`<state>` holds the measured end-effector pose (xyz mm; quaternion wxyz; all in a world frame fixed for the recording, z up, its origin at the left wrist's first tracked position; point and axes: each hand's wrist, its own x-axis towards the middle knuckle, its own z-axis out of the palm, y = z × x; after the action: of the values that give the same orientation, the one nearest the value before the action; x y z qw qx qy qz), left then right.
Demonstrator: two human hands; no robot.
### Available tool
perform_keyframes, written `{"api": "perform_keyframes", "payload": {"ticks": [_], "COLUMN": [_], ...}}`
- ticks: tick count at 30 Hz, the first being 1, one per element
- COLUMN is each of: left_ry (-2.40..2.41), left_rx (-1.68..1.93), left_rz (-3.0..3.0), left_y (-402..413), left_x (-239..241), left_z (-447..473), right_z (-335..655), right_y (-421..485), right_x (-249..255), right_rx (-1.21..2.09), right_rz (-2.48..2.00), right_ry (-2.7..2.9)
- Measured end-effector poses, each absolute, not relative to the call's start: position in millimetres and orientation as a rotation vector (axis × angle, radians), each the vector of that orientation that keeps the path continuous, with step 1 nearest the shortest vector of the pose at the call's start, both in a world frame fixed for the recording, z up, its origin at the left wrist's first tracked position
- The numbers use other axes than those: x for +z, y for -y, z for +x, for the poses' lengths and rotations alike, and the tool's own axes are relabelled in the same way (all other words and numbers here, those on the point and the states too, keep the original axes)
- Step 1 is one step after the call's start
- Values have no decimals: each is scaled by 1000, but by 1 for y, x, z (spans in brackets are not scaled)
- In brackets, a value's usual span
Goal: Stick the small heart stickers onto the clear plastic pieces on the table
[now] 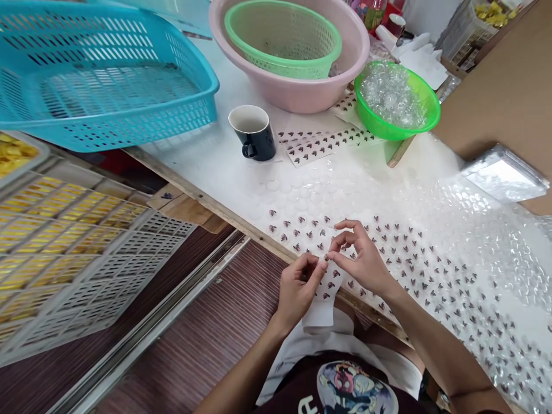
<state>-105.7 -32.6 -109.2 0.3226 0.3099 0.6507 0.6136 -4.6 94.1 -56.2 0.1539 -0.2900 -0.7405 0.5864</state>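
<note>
My left hand [299,286] is closed on a small white sticker sheet [323,299] printed with tiny dark figures, held at the near edge of the white table [215,161]. My right hand [360,256] pinches thumb and forefinger together at the sheet's top edge, on something too small to name. Just beyond my fingers, many clear round domes with the same dark figures [414,270] lie in rows on the table. More clear domes without figures [487,213] are spread to the right.
A dark mug [253,133] stands mid-table beside more sticker sheets [319,144]. A green bowl of clear domes [394,100], a pink basin [297,86] holding a green colander [282,37], and a blue basket [99,75] sit behind. Grey crates with yellow items [64,241] are at left.
</note>
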Motion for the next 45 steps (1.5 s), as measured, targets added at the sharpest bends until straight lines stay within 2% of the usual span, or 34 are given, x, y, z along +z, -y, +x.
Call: {"api": "perform_keyframes", "payload": {"ticks": [6, 14, 22, 31, 34, 40, 45], "left_ry": [-1714, -1734, -1748, -1781, -1777, -1797, -1782], "left_rx": [1612, 1598, 1589, 1565, 1558, 1558, 1562], "left_rz": [863, 889, 926, 946, 944, 945, 962], "left_y": [34, 35, 34, 35, 35, 34, 34], "left_x": [-113, -114, -114, -115, -115, -115, -114], "left_z": [-107, -108, -109, -108, -108, -107, -108], "right_z": [-7, -24, -29, -37, -35, -39, -46], "right_y": [-115, -186, -196, -184, -181, -176, -176], "right_x": [-48, -89, -104, -99, -91, -90, -95], "right_rx": [1744, 1457, 1266, 604, 660, 1217, 1246], "right_rz": [-838, -1138, -1241, -1167, -1140, -1174, -1250], "right_ry": [1898, 1934, 2080, 2454, 2381, 2278, 2271]}}
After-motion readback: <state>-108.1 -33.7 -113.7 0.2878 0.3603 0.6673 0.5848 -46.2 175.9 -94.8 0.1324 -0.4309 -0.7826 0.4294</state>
